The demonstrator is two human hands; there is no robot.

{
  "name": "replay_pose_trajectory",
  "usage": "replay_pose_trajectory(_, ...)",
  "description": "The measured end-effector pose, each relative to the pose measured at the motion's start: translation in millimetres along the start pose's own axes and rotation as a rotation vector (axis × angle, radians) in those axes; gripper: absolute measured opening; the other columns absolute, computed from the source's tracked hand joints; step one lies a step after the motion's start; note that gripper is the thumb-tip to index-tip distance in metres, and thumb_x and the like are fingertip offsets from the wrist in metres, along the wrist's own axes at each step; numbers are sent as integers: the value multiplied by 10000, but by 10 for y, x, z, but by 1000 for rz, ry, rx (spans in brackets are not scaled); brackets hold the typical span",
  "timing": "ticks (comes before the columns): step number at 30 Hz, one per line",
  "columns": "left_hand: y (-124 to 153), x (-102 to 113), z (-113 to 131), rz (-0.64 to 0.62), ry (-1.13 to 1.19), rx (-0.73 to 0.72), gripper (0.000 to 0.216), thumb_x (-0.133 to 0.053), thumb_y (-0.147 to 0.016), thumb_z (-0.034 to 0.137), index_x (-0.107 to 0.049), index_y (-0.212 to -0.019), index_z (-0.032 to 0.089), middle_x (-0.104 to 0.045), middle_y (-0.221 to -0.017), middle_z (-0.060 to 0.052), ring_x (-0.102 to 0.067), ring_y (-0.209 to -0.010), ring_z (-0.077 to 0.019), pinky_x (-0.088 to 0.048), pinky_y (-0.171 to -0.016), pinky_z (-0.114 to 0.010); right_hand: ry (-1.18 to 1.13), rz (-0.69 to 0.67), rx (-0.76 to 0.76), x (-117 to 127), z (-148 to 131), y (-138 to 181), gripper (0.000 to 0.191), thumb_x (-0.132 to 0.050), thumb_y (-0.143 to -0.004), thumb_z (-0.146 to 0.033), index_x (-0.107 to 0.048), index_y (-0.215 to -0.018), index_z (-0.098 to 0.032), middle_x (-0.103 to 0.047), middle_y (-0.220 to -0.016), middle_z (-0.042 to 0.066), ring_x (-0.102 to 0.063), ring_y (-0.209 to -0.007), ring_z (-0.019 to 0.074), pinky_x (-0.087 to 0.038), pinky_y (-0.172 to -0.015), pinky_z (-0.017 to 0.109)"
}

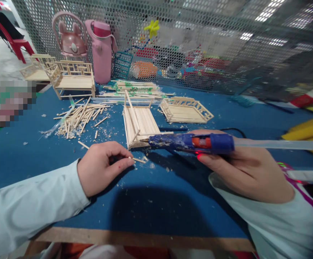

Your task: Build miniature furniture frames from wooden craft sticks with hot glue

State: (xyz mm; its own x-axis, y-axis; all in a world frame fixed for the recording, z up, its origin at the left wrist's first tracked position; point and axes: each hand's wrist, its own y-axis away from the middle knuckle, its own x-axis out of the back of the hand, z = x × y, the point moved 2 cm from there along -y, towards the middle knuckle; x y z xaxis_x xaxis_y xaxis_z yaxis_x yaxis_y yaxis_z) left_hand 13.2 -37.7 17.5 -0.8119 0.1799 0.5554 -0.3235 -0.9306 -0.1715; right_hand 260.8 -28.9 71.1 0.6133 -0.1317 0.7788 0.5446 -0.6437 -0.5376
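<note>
My right hand [249,169] grips a blue hot glue gun [172,142] with a red-orange part in its side and a clear glue stick [277,144] coming out of its back. Its nozzle points left, in front of the near end of a small frame [145,122] built of pale wooden sticks. Close to that frame, my left hand [104,163] rests low over the table, thumb and forefinger closed on a short wooden stick [139,160]. Another stick [83,144] shows behind the left hand.
A pile of loose sticks [77,117] and crumbs lies at left on the blue table [156,201]. Another stick frame [184,111] and a small stick bench [74,81] stand farther back. Behind them are a pink bottle [102,54] and a perforated metal screen [199,43]. Something yellow [310,131] lies at right.
</note>
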Motion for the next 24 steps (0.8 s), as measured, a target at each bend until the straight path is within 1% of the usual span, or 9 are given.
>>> replay_pose_trajectory(5, -5, -4, 7, -5, 7, 3, 177, -588, -799, 311, -698, -792, 172, -696, -760, -26, -612, -681, -129, -453, -643, -236, 15, -4, 12, 16, 3, 5, 191, -555, -846, -264, -640, -1013, -296, -692, -1035, 5, -664, -924, 158, -535, -805, 248)
replay_pose_trajectory(10, -1, 1, 14, -8, 5, 2, 173, -589, -801, 305, -697, -794, 170, -697, -758, -29, -613, -685, -132, -455, -644, -235, 36, -7, 53, 23, 9, -1, 174, -560, -834, -237, -659, -976, -257, -702, -997, 33, -677, -874, 177, -548, -767, 270)
replay_pose_trajectory(14, 3, -5, 16, -2, 4, 2, 171, -590, -801, 306, -696, -788, 173, -698, -753, -29, -616, -683, -134, -457, -638, -235, 43, -5, 54, 19, 6, -14, 163, -561, -828, -232, -663, -954, -255, -701, -1007, 45, -679, -872, 188, -551, -762, 280)
replay_pose_trajectory(18, 1, -4, 17, -2, 2, -1, 167, -590, -802, 300, -696, -789, 171, -701, -758, -31, -618, -687, -133, -459, -644, -233, 51, 2, 57, 27, -5, -17, 163, -568, -819, -222, -654, -953, -256, -701, -1002, 43, -680, -856, 182, -548, -754, 271)
replay_pose_trajectory(24, -4, 2, 22, -9, 2, 1, 176, -587, -803, 305, -699, -795, 169, -704, -761, -32, -620, -689, -135, -459, -647, -238, 80, -5, 103, 30, -19, -8, 119, -546, -840, -236, -620, -933, -240, -697, -976, 58, -675, -834, 159, -538, -728, 236)
